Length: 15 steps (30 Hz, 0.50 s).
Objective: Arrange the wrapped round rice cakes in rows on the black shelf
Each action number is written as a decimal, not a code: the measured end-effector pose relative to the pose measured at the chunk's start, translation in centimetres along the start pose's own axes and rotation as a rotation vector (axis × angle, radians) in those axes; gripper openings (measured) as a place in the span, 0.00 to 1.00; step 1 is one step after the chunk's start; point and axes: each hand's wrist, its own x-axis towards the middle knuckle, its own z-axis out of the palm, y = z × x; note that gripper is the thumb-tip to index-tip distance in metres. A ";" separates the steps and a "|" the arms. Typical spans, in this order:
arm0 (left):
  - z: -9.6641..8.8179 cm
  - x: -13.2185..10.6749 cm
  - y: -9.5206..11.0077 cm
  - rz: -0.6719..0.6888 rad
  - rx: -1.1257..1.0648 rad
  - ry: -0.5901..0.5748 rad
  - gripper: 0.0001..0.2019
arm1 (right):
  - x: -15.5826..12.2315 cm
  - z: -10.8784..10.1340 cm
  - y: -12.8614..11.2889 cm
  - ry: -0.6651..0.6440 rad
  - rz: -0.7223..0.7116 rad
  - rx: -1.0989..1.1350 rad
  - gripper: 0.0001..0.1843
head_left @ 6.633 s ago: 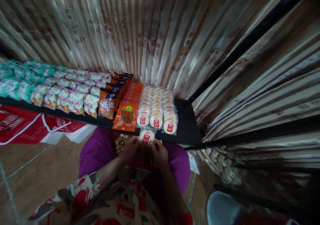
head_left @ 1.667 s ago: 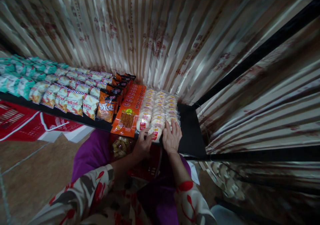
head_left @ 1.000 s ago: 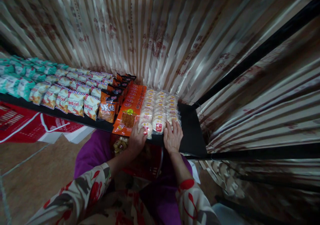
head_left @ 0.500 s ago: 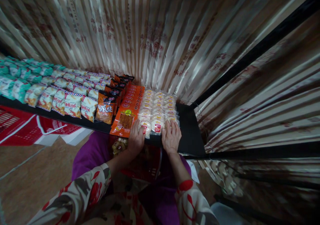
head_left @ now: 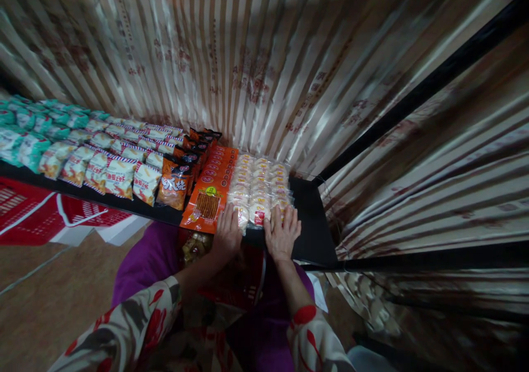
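Note:
Three rows of round white cakes in clear wrappers lie on a black shelf near its right end. My left hand rests with fingers extended on the front packet of the left row. My right hand lies flat, fingers spread, on the front packet of the right row. A front cake with a red label shows between the two hands. Both sleeves are floral.
Left of the cakes lie orange packets, then dark orange snack bags, white striped bags and teal bags. A red bag with wrapped sweets sits on my purple lap. Striped curtain backs the shelf.
Earlier both hands held one cake packet below the shelf edge. Since then they have set it in the front row and now press flat on the front packets, shifting only slightly.

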 end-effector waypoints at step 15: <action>0.6 -0.4 2.0 -0.030 0.110 -0.102 0.32 | 0.1 -0.3 -0.1 -0.111 0.141 0.072 0.30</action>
